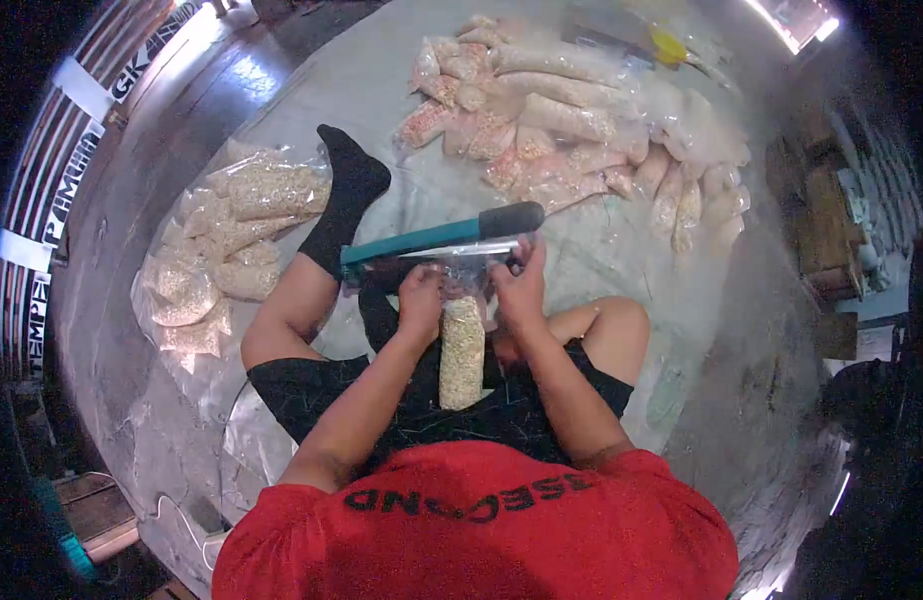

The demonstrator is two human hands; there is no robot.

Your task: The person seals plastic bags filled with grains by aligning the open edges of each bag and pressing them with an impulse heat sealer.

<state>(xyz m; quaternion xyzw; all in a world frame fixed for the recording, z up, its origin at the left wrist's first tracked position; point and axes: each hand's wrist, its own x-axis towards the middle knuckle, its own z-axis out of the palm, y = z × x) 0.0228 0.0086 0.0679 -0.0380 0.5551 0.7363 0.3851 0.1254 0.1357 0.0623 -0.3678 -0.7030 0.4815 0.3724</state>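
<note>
The person sits on a pale ground sheet (602, 262), legs bent, in a red T-shirt (472, 530) and black shorts (302, 388); a black sock (354, 190) covers the left foot. The item in hand is a clear plastic bag (462, 355) packed with pale, bean-like pieces; it lies lengthwise at the middle of the lap, its filled part towards the torso, its unfilled neck towards the sealer. The left hand (420, 300) has its fingers together, clamped on the left edge of the neck; the right hand (520, 288) pinches the right edge, fingers raised near the sealer; the exact contact of each fingertip cannot be told.

A teal lever-arm sealer (412, 240) with a black grip (512, 218) stands just beyond both hands, its grip end to the right; the bag's neck reaches it, though whether the film lies between its bars cannot be told. To the left, a large clear sack (317, 165) contains several filled bags (272, 190); ahead and to the right, a pile of filled bags (572, 118) rests on the sheet; a yellow object (668, 46) lies near its far edge.
</note>
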